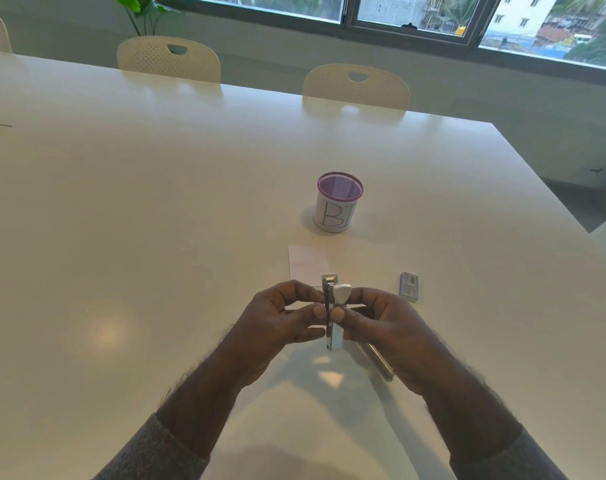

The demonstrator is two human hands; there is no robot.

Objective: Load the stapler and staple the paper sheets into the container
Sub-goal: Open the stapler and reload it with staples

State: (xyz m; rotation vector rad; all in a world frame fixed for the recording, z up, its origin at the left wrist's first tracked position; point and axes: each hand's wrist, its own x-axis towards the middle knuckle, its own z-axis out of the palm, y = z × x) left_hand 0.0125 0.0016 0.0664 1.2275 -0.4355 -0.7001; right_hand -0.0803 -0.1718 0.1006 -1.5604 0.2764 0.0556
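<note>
Both hands hold a small white and metal stapler (333,313) upright above the table. My left hand (277,327) pinches its metal side with thumb and fingers. My right hand (381,327) grips its white side, and a metal part (377,362) slants down beneath that hand. Just beyond the hands, white paper sheets (306,265) lie flat. A small staple box (409,286) lies to the right of the hands. Farther back stands the container (337,202), a purple mesh cup wrapped in white paper with letters on it.
The white table (156,202) spreads wide to the left and behind the cup. Its right edge runs diagonally past the staple box. White chairs (355,86) stand along the far side, below a window.
</note>
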